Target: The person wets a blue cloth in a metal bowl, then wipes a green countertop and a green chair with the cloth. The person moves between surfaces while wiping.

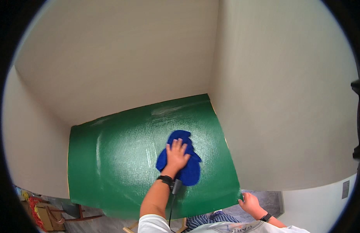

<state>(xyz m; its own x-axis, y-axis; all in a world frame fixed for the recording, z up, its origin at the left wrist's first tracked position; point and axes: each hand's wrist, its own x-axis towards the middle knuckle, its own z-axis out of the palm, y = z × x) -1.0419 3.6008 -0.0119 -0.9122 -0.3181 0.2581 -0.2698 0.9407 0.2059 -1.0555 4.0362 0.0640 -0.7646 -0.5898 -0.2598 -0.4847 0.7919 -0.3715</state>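
Note:
A green tabletop covering [124, 163] with a glossy sheen fills the middle of the view. On its right half lies a crumpled blue cloth [190, 171]. My left hand [177, 154] rests flat on the cloth, palm down with the fingers spread. A black band circles that wrist, and a small grey device [176, 186] with a black cable sits beside it. My right hand [250, 202] is at the near right corner of the green covering, fingers partly curled with the fingertips close to its edge; whether they grip the edge is not clear.
Plain walls [133, 58] border the green surface at the back, left and right. At the lower left, a cardboard box [48, 218] and a brown wooden chair [81, 214] stand on the grey floor. Light wooden furniture parts [184, 224] show below the near edge. A wall switch [345, 189] is at the far right.

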